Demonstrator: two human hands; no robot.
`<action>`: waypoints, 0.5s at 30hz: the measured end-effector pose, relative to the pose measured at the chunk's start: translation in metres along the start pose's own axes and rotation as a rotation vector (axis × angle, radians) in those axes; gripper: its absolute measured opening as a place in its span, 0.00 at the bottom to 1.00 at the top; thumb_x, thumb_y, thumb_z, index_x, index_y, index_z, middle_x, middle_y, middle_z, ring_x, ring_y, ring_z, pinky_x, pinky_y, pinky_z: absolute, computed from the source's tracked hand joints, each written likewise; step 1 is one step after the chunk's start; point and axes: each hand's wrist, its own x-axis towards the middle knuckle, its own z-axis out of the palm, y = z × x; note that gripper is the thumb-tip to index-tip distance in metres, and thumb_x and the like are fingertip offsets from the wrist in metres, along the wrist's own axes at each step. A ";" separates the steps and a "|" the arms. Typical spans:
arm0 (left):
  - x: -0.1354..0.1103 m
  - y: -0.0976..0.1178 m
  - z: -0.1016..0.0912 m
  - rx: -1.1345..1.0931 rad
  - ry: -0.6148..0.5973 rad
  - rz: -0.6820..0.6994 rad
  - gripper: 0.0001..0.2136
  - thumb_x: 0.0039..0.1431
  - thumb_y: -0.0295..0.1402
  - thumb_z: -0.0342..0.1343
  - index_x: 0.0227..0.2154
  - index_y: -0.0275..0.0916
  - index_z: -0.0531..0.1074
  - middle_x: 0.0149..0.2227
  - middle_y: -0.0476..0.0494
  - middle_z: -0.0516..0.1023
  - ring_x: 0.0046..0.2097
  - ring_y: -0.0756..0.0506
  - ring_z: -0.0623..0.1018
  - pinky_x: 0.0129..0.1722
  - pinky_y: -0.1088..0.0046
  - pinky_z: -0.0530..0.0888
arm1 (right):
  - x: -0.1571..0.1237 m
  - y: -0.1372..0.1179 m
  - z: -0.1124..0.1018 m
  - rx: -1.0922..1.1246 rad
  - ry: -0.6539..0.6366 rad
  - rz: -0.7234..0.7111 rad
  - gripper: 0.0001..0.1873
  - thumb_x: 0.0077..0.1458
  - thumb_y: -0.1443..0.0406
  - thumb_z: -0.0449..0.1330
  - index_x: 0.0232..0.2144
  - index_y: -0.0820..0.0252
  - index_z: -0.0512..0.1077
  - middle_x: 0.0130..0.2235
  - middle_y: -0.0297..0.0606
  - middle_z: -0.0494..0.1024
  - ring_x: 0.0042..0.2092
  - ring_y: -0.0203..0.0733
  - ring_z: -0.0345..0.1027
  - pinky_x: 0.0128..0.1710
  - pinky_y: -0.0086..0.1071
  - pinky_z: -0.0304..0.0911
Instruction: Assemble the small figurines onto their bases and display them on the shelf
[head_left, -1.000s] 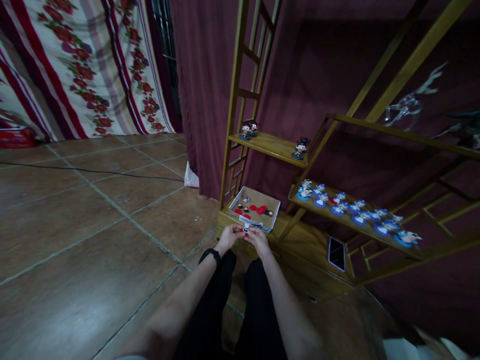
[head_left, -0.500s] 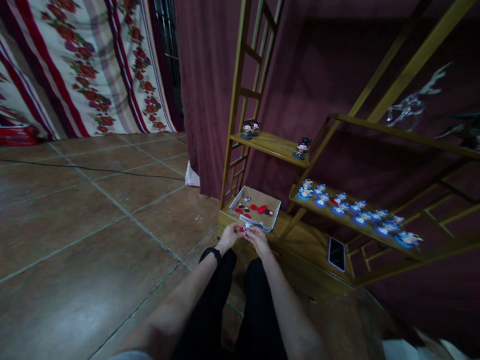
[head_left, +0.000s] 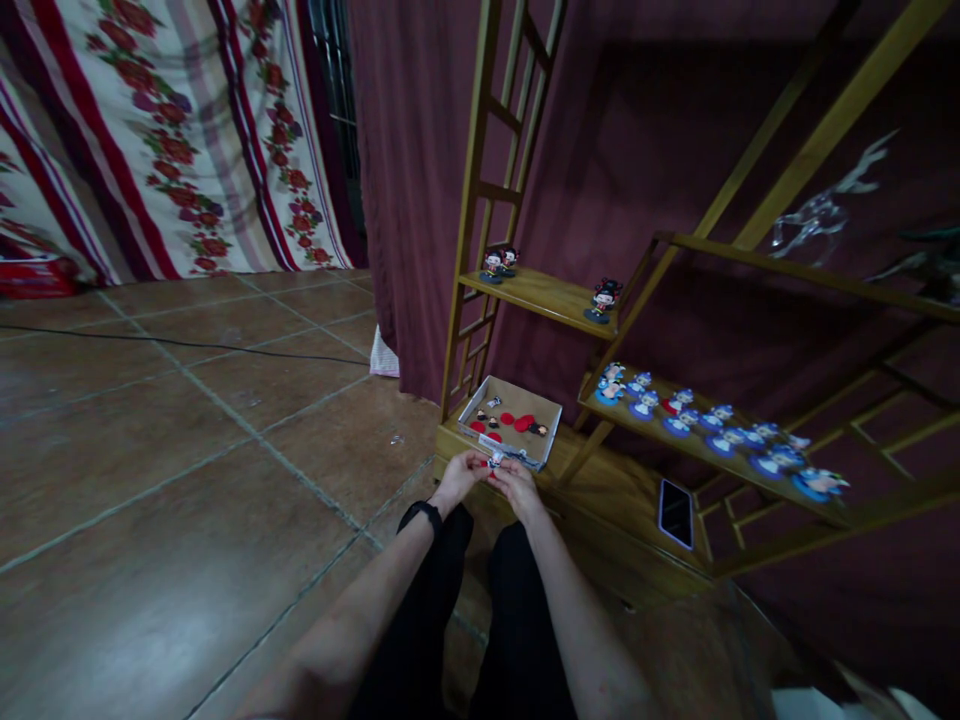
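Figurine (head_left: 495,461), tiny, pale with dark and red parts, sits between the fingertips of both hands, just in front of the near wall of an open shallow box (head_left: 517,397); whether the hands touch that wall cannot be told. The left hand (head_left: 459,477) pinches it from one side, at a red part, and the right hand (head_left: 519,485) grasps the other side with fingers bent in. It looks like stiff, light plastic, probably smooth enough to slip, with small parts that could snap under force; the body or the base seems the safest hold, with a light fingertip pinch. In the box lie four small loose figures (head_left: 538,429), three dark and one pale, and at least four red discs (head_left: 507,419); overlap hides the exact number. The box rests on the bottom board (head_left: 609,490) of one wooden shelf unit (head_left: 469,190), where one phone (head_left: 676,513) lies well apart from it. Three dark-haired figurines (head_left: 604,299) stand on the upper shelf (head_left: 551,297), two close together and one apart. About twelve mostly blue figurines (head_left: 681,421) stand on the lower shelf (head_left: 628,412), crowded at the far end. Higher up is one clear deer ornament (head_left: 825,215).
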 end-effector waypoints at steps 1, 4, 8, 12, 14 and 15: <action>-0.001 0.001 0.000 -0.007 0.003 -0.003 0.12 0.37 0.29 0.63 0.28 0.33 0.71 0.24 0.47 0.75 0.26 0.51 0.73 0.29 0.75 0.69 | 0.000 0.000 0.000 0.003 -0.002 -0.002 0.15 0.32 0.65 0.68 0.26 0.61 0.69 0.31 0.35 0.76 0.34 0.39 0.72 0.42 0.41 0.66; -0.002 0.003 0.001 -0.025 0.020 -0.015 0.11 0.40 0.31 0.62 0.29 0.33 0.71 0.24 0.47 0.74 0.25 0.52 0.72 0.27 0.76 0.69 | -0.001 -0.001 0.001 0.010 -0.010 0.001 0.15 0.33 0.65 0.67 0.27 0.60 0.70 0.33 0.36 0.76 0.36 0.40 0.72 0.43 0.41 0.65; -0.003 0.004 0.001 -0.050 0.092 -0.041 0.12 0.43 0.30 0.59 0.33 0.34 0.69 0.20 0.51 0.71 0.21 0.54 0.70 0.24 0.78 0.68 | -0.004 -0.003 0.003 0.011 -0.012 0.010 0.14 0.33 0.65 0.67 0.27 0.60 0.70 0.34 0.37 0.77 0.36 0.40 0.71 0.43 0.41 0.65; -0.001 0.003 0.002 -0.059 0.130 -0.077 0.14 0.42 0.29 0.59 0.35 0.34 0.68 0.18 0.55 0.68 0.19 0.54 0.69 0.23 0.78 0.67 | -0.007 -0.006 0.005 -0.006 0.006 0.003 0.15 0.32 0.66 0.67 0.26 0.60 0.69 0.33 0.37 0.77 0.37 0.41 0.71 0.43 0.41 0.65; -0.001 0.003 0.002 -0.058 0.138 -0.082 0.14 0.41 0.29 0.59 0.34 0.34 0.68 0.17 0.55 0.67 0.19 0.55 0.68 0.23 0.78 0.67 | -0.007 -0.007 0.006 -0.011 0.010 0.007 0.15 0.31 0.66 0.68 0.27 0.60 0.69 0.34 0.37 0.77 0.37 0.41 0.71 0.43 0.41 0.64; 0.000 0.003 0.002 -0.057 0.142 -0.084 0.13 0.41 0.29 0.60 0.34 0.34 0.68 0.17 0.55 0.67 0.19 0.55 0.68 0.22 0.78 0.66 | -0.008 -0.007 0.007 -0.013 0.009 0.010 0.16 0.31 0.66 0.68 0.27 0.60 0.69 0.34 0.37 0.77 0.37 0.41 0.71 0.43 0.40 0.64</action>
